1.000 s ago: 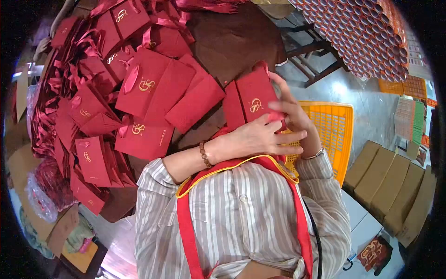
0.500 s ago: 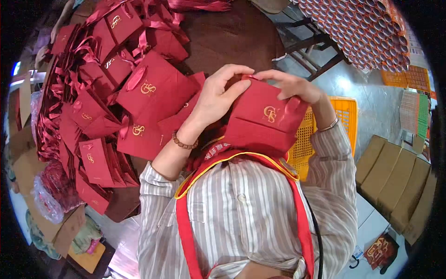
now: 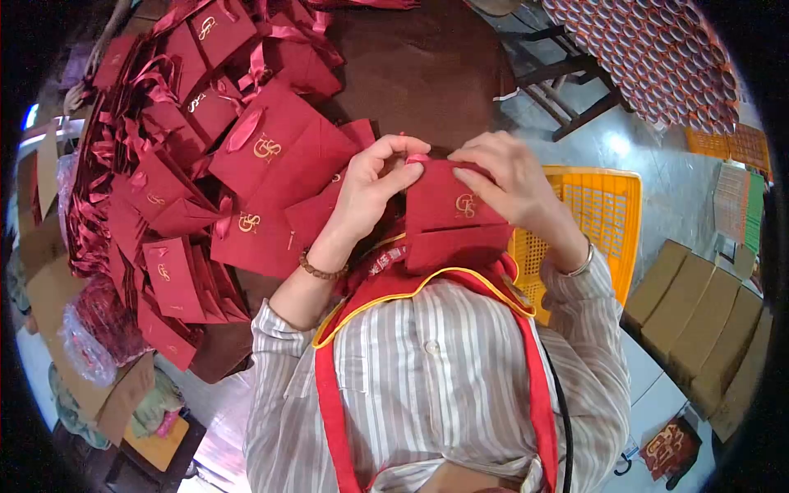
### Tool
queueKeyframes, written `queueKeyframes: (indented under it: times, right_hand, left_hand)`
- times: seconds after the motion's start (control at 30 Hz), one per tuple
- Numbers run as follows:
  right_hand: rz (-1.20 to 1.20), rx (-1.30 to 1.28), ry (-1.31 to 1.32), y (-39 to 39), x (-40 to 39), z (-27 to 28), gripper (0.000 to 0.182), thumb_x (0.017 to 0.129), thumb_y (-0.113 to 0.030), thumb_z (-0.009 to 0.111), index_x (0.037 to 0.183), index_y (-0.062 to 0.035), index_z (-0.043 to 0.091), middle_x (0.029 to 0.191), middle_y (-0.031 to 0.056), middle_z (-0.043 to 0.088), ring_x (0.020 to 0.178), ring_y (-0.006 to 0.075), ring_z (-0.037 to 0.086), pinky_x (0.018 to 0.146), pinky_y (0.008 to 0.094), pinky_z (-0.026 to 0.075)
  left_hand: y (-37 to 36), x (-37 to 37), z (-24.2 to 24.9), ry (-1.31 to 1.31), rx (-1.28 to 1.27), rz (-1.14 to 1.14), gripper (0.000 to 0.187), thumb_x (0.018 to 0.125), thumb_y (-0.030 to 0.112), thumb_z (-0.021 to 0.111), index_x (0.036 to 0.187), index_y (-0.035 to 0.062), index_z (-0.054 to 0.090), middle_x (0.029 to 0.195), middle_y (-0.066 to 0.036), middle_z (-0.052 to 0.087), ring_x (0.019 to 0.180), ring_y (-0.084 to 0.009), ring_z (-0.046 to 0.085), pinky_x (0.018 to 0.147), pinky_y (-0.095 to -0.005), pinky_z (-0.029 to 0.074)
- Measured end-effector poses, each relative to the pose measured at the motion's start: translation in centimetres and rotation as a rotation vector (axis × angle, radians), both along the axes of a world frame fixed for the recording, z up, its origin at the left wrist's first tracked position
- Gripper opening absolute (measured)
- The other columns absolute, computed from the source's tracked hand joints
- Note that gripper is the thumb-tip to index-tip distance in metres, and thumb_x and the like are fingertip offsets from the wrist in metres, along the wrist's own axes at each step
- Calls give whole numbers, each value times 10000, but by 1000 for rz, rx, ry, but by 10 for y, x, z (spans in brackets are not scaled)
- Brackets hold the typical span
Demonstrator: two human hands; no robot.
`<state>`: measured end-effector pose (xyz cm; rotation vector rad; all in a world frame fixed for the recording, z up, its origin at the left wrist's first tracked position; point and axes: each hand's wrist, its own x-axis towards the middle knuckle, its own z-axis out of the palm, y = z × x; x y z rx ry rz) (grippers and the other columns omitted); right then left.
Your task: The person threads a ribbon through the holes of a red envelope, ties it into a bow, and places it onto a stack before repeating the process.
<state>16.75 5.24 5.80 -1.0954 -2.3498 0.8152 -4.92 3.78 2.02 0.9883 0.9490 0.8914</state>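
Pinching the ribbon [image 3: 417,158] and a top corner of the bag [image 3: 460,246] with the left hand [image 3: 367,189], grasping the same edge farther along with the right hand [image 3: 516,177], and pressing the right thumb onto the front. Holding the bag between chest and table [image 3: 411,74], just beside the near edge of the table. Probably handling as light, with fairly stiff, easily creased panels and a soft ribbon apt to slip. Best taking hold near both top corners, pinching flat rather than squeezing the middle. Pointing the ribboned edge toward the table and the folded end back from it, toward the chest. Running the crease sideways, roughly along the near table edge; being foreshortened, not clearly showing the long axis.
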Motion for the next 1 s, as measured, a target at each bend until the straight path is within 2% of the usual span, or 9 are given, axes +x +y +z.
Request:
queueKeyframes:
  times: [0.17,0.23,0.3,0.4,0.5,0.63,0.77,0.83,1.0]
  right_hand:
    - [-125,56,-38,-14,-14,8,248,767,-183,637,924,3,587,828,144,584,810,323,565,704,379,439]
    - [-186,-198,28,-14,-16,10,293,743,-216,676,916,4,590,820,143,595,769,307,583,675,365,453]
    - [-171,-201,51,-12,-13,6,301,739,-222,683,912,5,590,820,143,602,756,295,590,669,357,457]
    - [-145,-284,60,-8,-12,8,312,733,-226,691,918,5,592,820,143,615,747,269,601,667,338,461]
    - [-109,-401,54,-4,-15,15,301,744,-218,682,935,0,599,813,135,623,748,231,605,665,320,458]
    - [-74,-531,133,-4,-18,4,245,789,-197,643,931,0,614,781,113,630,711,153,594,632,295,447]
    - [-124,-527,102,-5,-24,4,218,804,-187,627,903,7,620,742,104,629,674,124,580,603,284,439]
    - [-131,-617,41,-4,-25,6,305,790,-318,616,917,-41,625,785,157,626,738,302,620,630,357,448]
    - [-21,-521,11,0,-25,6,309,793,-316,614,896,-25,619,780,177,618,728,321,612,618,378,441]
  left_hand:
    - [8,-1,-5,-102,-84,-2,220,806,72,615,1018,30,577,890,19,549,838,-72,497,773,-211,396]
    - [11,8,3,334,392,223,178,802,96,615,964,31,580,870,8,531,802,-88,496,695,-206,398]
    - [12,0,9,257,378,247,175,780,78,626,949,38,603,935,-34,533,850,-122,505,695,-224,407]
    - [12,-15,14,312,435,-64,125,796,53,606,912,21,638,1000,-43,522,916,-114,489,736,-224,387]
    - [10,-16,14,363,480,-158,158,795,51,601,947,24,635,1026,-49,529,928,-120,495,752,-230,392]
    - [10,-19,10,259,334,-267,215,798,36,586,1011,21,607,1049,-66,533,986,-164,512,837,-266,403]
    - [11,-20,11,243,352,-298,224,801,30,578,1024,21,593,1053,-76,532,1006,-173,510,861,-277,398]
    - [11,-21,11,278,345,-313,194,801,32,578,994,17,587,1050,-79,533,1004,-173,510,859,-275,396]
    - [13,-24,13,303,381,-358,171,793,32,587,963,16,582,1052,-81,529,992,-177,512,856,-277,398]
